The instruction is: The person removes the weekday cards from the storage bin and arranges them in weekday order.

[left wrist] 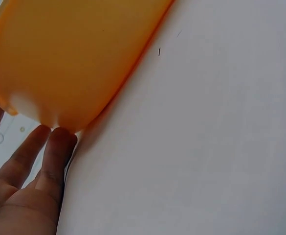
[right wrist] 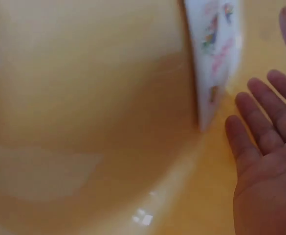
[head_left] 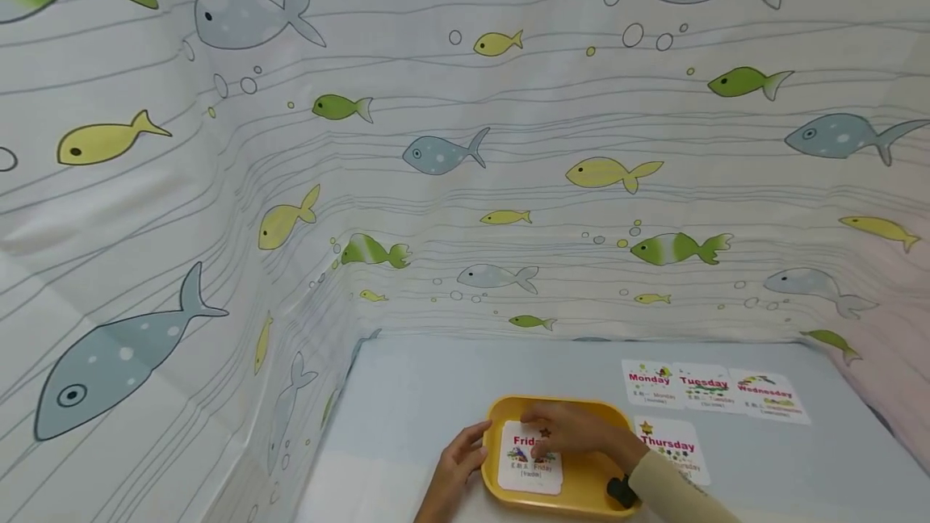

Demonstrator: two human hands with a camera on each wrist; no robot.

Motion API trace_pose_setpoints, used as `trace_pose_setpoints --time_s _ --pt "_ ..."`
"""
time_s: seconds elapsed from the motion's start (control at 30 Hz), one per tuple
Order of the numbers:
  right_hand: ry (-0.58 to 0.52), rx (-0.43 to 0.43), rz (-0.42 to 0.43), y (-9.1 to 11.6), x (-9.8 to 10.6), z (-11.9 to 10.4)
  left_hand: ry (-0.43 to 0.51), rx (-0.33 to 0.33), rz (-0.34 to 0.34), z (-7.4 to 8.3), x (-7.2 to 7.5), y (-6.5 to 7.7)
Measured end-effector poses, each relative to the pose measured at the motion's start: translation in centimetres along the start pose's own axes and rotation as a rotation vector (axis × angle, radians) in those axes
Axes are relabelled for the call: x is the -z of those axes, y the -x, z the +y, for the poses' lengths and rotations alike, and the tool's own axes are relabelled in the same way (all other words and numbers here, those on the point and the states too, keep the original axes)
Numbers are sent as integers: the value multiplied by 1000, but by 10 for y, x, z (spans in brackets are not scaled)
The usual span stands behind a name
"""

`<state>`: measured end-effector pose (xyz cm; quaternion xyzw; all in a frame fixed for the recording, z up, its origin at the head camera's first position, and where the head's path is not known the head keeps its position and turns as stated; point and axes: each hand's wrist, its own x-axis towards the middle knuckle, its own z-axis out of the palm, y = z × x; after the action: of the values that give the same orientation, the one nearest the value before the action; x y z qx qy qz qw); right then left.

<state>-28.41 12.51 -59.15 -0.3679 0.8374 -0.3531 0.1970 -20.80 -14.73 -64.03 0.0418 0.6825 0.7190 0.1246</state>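
A yellow-orange plastic tray [head_left: 581,481] rests on the light table, with a white Friday card [head_left: 532,476] lying in its left part. My left hand [head_left: 456,462] is at the tray's left end. In the left wrist view, its extended fingertips [left wrist: 59,139] touch the outside of the tray wall. Over the tray, my right hand [head_left: 574,428] reaches across the card's upper right and covers some of its print. The right wrist view shows the right hand's fingers [right wrist: 257,122] spread and straight beside the card's edge, holding nothing.
On the table to the tray's right, Monday [head_left: 654,386], Tuesday [head_left: 706,388] and Wednesday [head_left: 768,395] cards form a row. A Thursday card [head_left: 676,442] lies below them, partly behind the right forearm. Fish-patterned cloth [head_left: 436,208] hangs around the table.
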Motion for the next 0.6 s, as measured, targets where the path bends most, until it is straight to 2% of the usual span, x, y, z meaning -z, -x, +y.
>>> trace_pose_setpoints --time_s 0.13,0.27,0.47,0.6 --pt "23 10 -14 -1 -11 9 15 11 -2 -2 -1 3" --pt "92 34 -25 0 -18 10 14 6 -14 -4 0 6" --pt "313 107 -44 -2 -22 4 -33 -44 -4 -3 3 3" --pt "414 148 -51 -2 -23 3 -22 -42 -14 -2 3 2"
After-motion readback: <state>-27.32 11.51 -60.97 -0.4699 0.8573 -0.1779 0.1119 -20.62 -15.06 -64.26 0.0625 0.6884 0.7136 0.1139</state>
